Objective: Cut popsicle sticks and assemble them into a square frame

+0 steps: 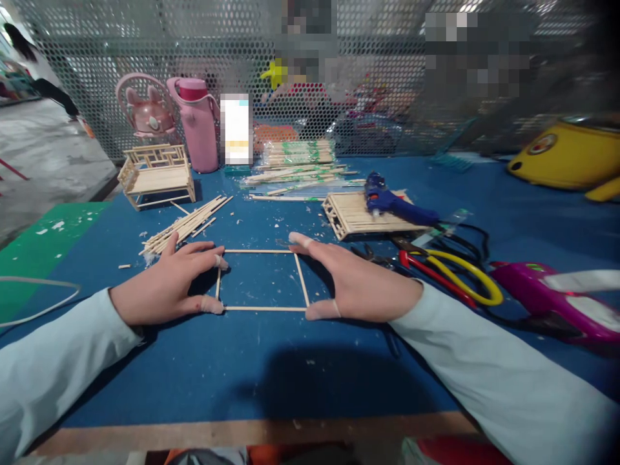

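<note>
A rectangular frame of thin wooden sticks (264, 309) lies flat on the blue tabletop (194, 381). My left hand (157, 284) spans its left side, thumb at the near corner and fingers at the far one. On the opposite side, my right hand (365, 281) holds the two right corners between thumb and fingers. Pale coverings wrap some of the fingertips. Beyond my left hand is a loose pile of sticks (186, 227). A small bench built of sticks (159, 179) stands behind that pile.
A blue glue gun (404, 208) rests on a slatted stick piece (349, 216). Pliers with red and yellow handles (487, 284) and a purple device (547, 300) lie right. Bundled sticks (298, 152), a pink bottle (201, 132) and a lit screen (236, 129) are by the perforated metal panel (372, 55).
</note>
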A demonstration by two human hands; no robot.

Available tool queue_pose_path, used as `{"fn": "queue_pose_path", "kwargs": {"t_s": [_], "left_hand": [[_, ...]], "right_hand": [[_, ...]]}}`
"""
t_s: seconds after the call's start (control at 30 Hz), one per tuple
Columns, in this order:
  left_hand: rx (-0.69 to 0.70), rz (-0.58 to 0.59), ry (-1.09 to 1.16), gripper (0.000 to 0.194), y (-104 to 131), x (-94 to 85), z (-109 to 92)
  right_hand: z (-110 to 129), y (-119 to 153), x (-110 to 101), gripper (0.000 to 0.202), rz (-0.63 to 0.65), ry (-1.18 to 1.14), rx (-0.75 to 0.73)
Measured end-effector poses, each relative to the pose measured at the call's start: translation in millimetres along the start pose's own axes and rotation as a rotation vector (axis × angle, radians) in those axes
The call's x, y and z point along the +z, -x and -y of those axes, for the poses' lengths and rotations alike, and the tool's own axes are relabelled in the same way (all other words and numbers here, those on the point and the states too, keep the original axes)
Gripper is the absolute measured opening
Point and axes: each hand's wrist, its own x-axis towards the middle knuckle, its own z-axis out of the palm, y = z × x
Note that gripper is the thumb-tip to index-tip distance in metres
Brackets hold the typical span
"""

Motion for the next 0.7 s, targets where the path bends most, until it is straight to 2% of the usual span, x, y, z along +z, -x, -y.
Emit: {"fn": "queue_pose_path", "kwargs": {"t_s": [0.17, 0.4, 0.7], "left_hand": [[0.006, -0.021, -0.001, 0.05, -4, -3.7, -6], [0.0, -0.039, -0.044, 0.034, -5, -8.0, -22], [-0.041, 0.005, 0.024, 0.034, 1, -7.9, -20]], "right_hand": [[2, -1, -1, 0.099, 0.005, 0.019, -0.009], [5, -1, -3, 0.086, 0.018, 0.043, -0.02], [8, -2, -4, 0.089, 0.038, 0.056, 0.0]]}}
